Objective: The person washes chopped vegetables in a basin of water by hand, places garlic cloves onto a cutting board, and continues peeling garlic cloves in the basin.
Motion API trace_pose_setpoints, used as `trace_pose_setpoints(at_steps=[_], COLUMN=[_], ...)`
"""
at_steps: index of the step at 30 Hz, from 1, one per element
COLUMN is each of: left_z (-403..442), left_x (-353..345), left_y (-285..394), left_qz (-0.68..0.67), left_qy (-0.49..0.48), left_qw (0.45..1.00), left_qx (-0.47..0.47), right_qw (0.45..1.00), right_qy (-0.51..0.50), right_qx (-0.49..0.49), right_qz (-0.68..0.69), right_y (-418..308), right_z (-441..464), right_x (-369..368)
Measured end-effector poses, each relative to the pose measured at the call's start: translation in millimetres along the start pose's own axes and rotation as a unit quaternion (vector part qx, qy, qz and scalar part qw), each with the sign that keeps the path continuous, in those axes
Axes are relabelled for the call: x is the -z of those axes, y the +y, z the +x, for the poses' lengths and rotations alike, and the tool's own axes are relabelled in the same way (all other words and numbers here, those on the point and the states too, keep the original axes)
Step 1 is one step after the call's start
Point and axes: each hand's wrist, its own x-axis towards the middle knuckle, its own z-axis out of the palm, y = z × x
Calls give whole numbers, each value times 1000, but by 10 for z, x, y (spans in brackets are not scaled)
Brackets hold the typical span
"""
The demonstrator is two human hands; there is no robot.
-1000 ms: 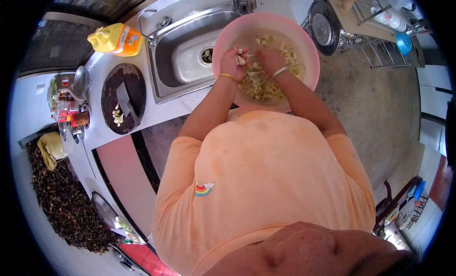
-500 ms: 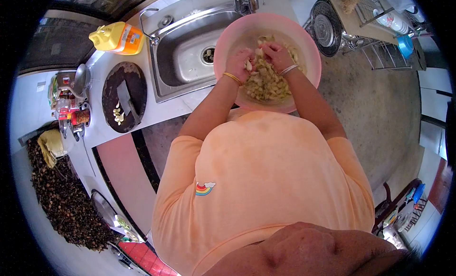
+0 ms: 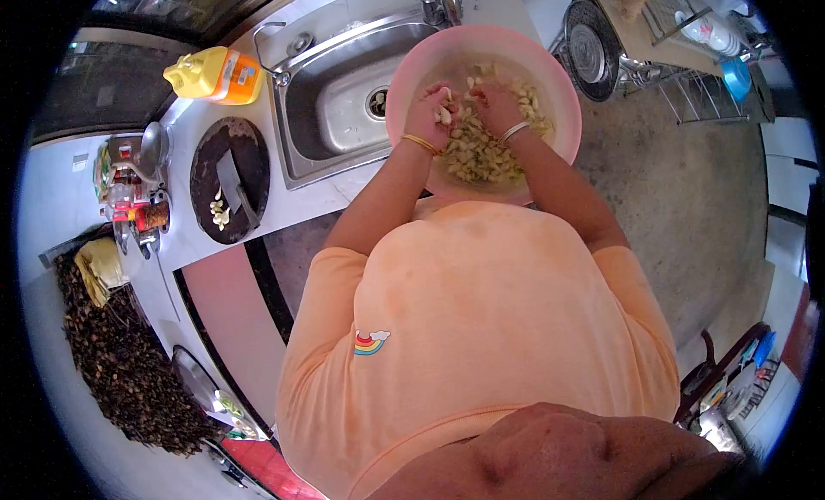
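1. The left hand (image 3: 427, 122) is curling around several small, pale, clove-shaped pieces (image 3: 443, 116), already apart from the loose pale pieces (image 3: 485, 156) lying in the round pink plastic basin (image 3: 567, 87).
2. The right hand (image 3: 497, 107) is reaching among the loose pieces; whether its fingertips are pinching any, I cannot tell.
3. The basin is sitting beside the rectangular steel sink (image 3: 331, 126), overlapping its edge in view.

The curled left hand (image 3: 430, 118) nears the right (image 3: 498, 111).

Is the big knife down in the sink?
No, the cleaver is lying on the round chopping board, next to some garlic cloves.
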Motion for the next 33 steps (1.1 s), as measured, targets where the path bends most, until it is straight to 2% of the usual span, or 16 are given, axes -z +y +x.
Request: trace_pose_setpoints(at_steps=[2, 3, 5, 6, 8, 9, 11, 14, 17, 21, 23, 27, 29, 33], left_z=[42, 48, 41, 42, 43, 23, 3, 5, 22, 51, 37, -16, -8, 55], left_x=[53, 61, 83, 88, 89, 77, 80, 94, 103, 108, 74, 25, 44, 113], left_y=[-3, -5, -14, -1, 10, 13, 14, 10, 4, -1, -3, 30, 31, -28], left_qz=[-50, -90, -129, -119, -110, -118, -129, -166, -139, -114, -103, -106, -102, -123], left_qy=[-13, 2, 15, 13, 12, -2, -13, -26, -12, -28, -25, -9, -8, -34], left_qw=[999, 996, 992, 993, 994, 993, 992, 985, 990, 993, 994, 994, 995, 992], left_qx=[10, 5, 3, 4, 2, 8, 11, 31, 21, 18, 21, 18, 22, 21], right_qw=[987, 987, 952, 952, 950, 949, 950, 951, 947, 949, 962, 981, 974, 976], right_qy=[7, 7, 42, 44, -43, -43, -135, -139, -102, -112, -77, -44, -116, -151], right_qx=[41, 39, 91, 90, 74, 76, 55, 71, 82, 74, -7, -13, -62, -72], right_qz=[-154, -155, -289, -290, -301, -302, -276, -268, -294, -283, -261, -187, -184, -136], right_y=[-96, -135, -205, -152, -69, -118, -305, -269, -368, -175, -188, -332, -498, -444], right_z=[-73, -88, -122, -116, -86, -88, -114, -105, -184, -79, -44, -110, -174, -151], right_x=[-16, -49, -98, -130, -211, -164, -11, -32, 30, -130, -121, 50, 186, 144])
